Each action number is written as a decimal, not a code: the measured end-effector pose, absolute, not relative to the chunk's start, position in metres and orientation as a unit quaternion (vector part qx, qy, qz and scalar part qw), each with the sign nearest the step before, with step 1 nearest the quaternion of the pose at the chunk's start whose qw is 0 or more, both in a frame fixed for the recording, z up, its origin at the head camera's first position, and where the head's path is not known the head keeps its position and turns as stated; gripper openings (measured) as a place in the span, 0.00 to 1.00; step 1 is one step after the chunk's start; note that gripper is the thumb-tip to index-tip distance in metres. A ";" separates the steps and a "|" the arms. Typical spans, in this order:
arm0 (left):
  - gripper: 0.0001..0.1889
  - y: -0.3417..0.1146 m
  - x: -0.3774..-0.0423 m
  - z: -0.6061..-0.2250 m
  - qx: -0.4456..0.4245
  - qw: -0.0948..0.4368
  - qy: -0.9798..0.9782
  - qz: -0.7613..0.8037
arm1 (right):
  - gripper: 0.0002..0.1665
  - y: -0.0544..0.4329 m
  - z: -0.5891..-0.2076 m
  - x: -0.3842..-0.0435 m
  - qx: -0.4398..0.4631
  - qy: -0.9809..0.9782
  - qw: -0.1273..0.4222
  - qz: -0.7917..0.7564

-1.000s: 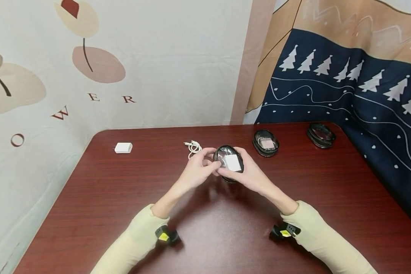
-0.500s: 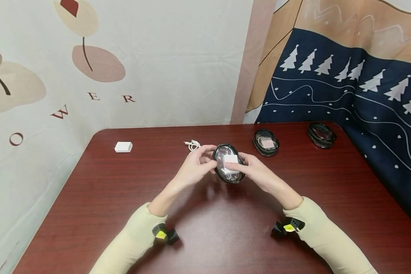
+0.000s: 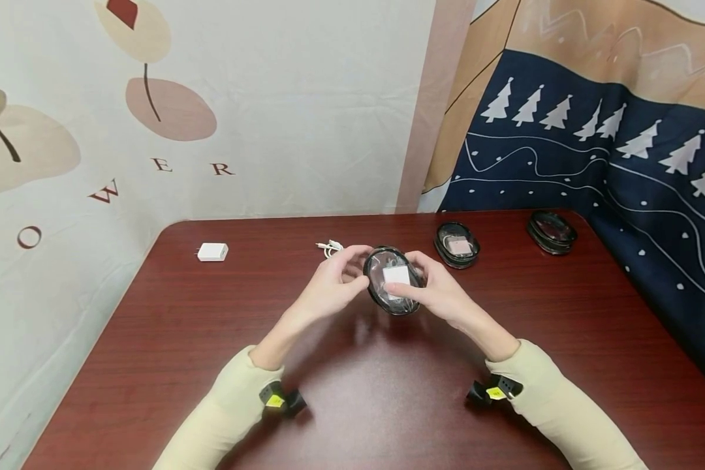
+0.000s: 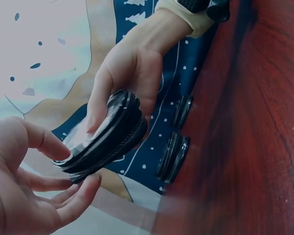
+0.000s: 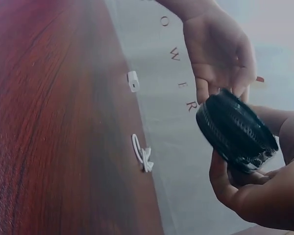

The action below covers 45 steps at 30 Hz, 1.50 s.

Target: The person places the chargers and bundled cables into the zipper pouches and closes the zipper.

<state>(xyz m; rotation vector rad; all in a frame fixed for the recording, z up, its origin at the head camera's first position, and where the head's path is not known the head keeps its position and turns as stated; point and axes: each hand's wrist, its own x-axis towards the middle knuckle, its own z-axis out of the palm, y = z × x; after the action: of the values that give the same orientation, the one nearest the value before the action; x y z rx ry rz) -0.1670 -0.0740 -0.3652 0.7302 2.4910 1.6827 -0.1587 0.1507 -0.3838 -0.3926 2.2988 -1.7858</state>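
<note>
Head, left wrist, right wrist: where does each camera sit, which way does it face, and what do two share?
Head: on the head, facing forward and down at the table; left hand, right hand and both sleeves show.
Left wrist: on that wrist, facing across the held case toward the right; both hands and the right sleeve show.
Right wrist: on that wrist, facing across the held case toward the left; both hands show.
Shared: head and right wrist both see the charger and cable.

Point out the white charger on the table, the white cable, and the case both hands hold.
White charger [image 3: 213, 252], head view: its top face.
White cable [image 5: 146, 159], right wrist view: its bunched part.
Held case [image 4: 110, 141], left wrist view: its dark side.
</note>
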 end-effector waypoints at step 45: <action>0.04 -0.079 -0.153 -0.353 0.427 -0.239 0.849 0.199 | 0.27 0.135 -0.389 -0.139 -0.315 0.885 -0.192 -0.285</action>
<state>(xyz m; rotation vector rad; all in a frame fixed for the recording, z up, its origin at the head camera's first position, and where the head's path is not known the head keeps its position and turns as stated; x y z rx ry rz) -0.1533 -0.0791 -0.3533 1.5936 3.1687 0.7412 -0.1390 0.1350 -0.3889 -1.1326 3.1813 -1.0248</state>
